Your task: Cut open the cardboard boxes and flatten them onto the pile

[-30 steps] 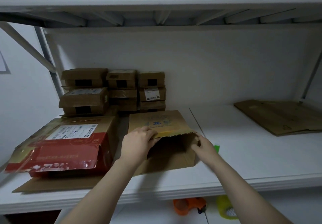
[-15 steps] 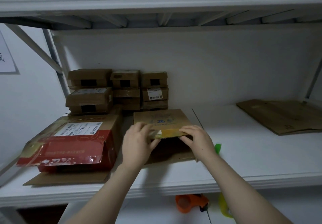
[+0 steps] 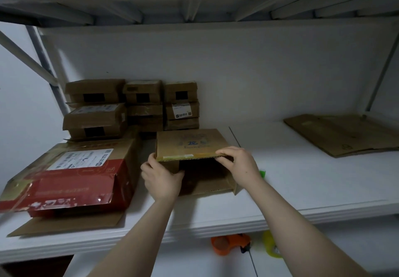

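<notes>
Centre frame: left hand [image 3: 160, 181] is gripping the box [image 3: 190, 144] corner, right hand [image 3: 239, 164] pinching its top; push down evenly.

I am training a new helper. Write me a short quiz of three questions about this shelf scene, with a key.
1. True or false: the flat cardboard lies on the right part of the shelf.
2. The left hand and the right hand grip which box? A the red box; B the open brown box; C a small box at the back.
3. Fill in: the orange tape dispenser lies ____ the shelf.
Key: 1 true; 2 B; 3 below.
</notes>
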